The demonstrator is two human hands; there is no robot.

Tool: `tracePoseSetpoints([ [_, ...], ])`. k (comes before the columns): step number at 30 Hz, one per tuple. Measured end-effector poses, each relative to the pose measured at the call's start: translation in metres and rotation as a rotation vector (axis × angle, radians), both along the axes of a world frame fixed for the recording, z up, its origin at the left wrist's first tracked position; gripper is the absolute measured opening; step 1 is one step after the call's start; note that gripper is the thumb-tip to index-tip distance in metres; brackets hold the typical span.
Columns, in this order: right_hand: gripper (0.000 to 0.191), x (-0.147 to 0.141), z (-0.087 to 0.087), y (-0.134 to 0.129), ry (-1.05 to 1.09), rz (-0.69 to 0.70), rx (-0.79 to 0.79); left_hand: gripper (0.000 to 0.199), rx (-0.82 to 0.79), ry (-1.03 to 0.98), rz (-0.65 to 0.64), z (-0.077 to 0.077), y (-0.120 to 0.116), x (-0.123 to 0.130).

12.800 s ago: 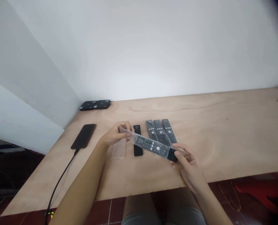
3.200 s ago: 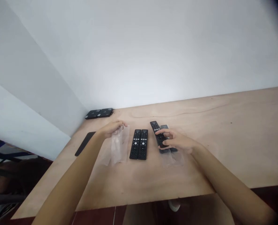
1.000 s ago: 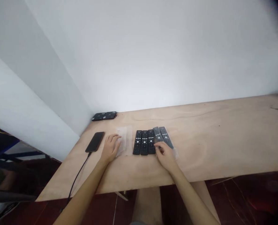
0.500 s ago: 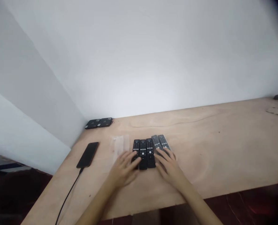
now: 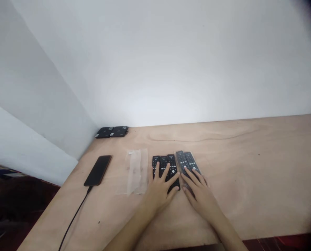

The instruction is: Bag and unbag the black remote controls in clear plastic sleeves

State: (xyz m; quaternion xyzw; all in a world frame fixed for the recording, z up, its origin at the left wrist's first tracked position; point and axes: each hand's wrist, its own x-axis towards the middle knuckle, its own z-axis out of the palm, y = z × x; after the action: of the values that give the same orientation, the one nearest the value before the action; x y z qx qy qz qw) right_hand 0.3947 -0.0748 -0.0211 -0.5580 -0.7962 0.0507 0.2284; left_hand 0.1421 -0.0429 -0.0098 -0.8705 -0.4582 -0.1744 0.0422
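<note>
Three bare black remote controls [image 5: 172,161] lie side by side on the wooden table, their lower parts covered by my left hand [image 5: 160,184]. That hand rests on them with its fingers spread. Just to their right are two more remote controls [image 5: 182,158], greyish under clear plastic sleeves and slightly slanted. My right hand [image 5: 198,190] lies over the lower ends of these two, fingers stretched out and open. Left of the row, empty clear plastic sleeves [image 5: 137,170] lie flat on the table, apart from both hands.
A dark smartphone [image 5: 98,170] with a black cable [image 5: 74,219] plugged into its lower end lies at the left. Two flat black boxes [image 5: 119,131] sit in the back corner against the white wall [image 5: 171,69]. The wooden table [image 5: 249,167] reaches far right.
My left hand has moved right, from the edge of the bare remotes to on top of them. My right hand has shifted slightly right, over the sleeved remotes. The view has shifted a little.
</note>
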Motion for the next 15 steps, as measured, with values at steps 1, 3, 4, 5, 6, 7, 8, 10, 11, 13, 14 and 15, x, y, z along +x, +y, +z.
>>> tracePoseSetpoints([
  [1,0.056,0.001,-0.001,0.0,-0.014,-0.009,0.013,0.071,0.004,-0.007,0.015,0.0,0.0,0.003],
  [3,0.055,0.002,-0.002,0.001,-0.034,-0.025,0.036,0.071,0.004,-0.019,0.042,0.002,0.001,0.009],
  [4,0.055,0.004,-0.002,0.001,-0.039,-0.031,0.043,0.07,0.005,-0.026,0.052,0.002,0.002,0.011],
  [5,0.053,0.006,-0.003,0.002,-0.041,-0.037,0.05,0.069,0.006,-0.032,0.062,0.002,0.004,0.014],
  [6,0.052,0.007,-0.004,0.002,-0.042,-0.045,0.058,0.069,0.007,-0.039,0.07,0.002,0.005,0.015],
  [7,0.049,0.009,-0.005,0.003,-0.041,-0.052,0.067,0.068,0.005,-0.043,0.077,0.002,0.007,0.017],
  [8,0.046,0.011,-0.005,0.004,-0.04,-0.057,0.081,0.067,0.003,-0.047,0.08,0.003,0.008,0.018],
  [10,0.04,0.014,-0.006,0.004,-0.04,-0.051,0.118,0.066,-0.003,-0.052,0.076,0.004,0.01,0.019],
  [11,0.039,0.014,-0.006,0.004,-0.041,-0.04,0.135,0.066,-0.004,-0.055,0.069,0.006,0.011,0.019],
  [13,0.037,0.013,-0.005,0.002,-0.038,-0.009,0.163,0.065,0.004,-0.062,0.045,0.01,0.01,0.018],
  [14,0.036,0.011,-0.004,0.0,-0.033,0.0,0.175,0.065,0.014,-0.068,0.032,0.013,0.008,0.018],
  [15,0.036,0.009,-0.002,-0.003,-0.025,-0.001,0.183,0.065,0.025,-0.077,0.022,0.016,0.004,0.017],
])
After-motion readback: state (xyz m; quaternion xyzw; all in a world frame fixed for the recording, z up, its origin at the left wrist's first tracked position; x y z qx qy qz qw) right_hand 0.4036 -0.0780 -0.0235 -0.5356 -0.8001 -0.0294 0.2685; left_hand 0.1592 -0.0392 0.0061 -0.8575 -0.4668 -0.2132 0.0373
